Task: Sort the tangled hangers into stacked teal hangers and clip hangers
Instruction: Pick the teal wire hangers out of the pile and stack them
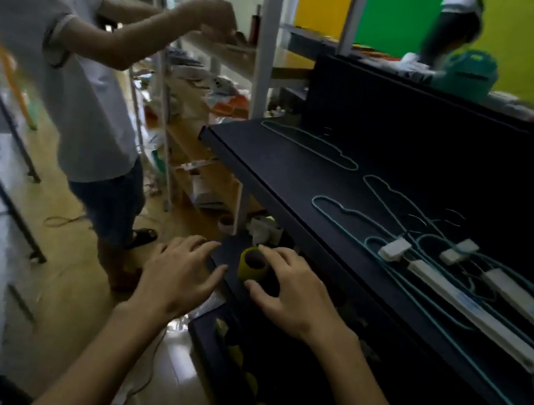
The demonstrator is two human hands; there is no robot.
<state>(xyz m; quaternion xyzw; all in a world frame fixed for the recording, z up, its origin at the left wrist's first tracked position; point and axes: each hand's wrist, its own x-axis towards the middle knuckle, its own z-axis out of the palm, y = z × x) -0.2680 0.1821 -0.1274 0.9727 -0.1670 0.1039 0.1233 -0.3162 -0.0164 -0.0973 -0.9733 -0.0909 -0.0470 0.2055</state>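
Observation:
Teal wire hangers lie on the black shelf [264, 163]. One teal hanger [309, 144] lies alone at the far left. Another teal hanger [334, 207] sits nearer, and its right end runs into a tangle with white clip hangers [471, 311] at the right. My left hand [178, 275] and my right hand [290, 289] hover with fingers spread, below and left of the shelf's front edge, apart from all hangers. Neither hand holds anything.
A yellow tape roll [253, 264] sits on a lower dark ledge between my hands. A person in a white shirt [69, 75] stands at the left, reaching to white shelving [268, 46]. Another person [453, 36] is behind the black back panel.

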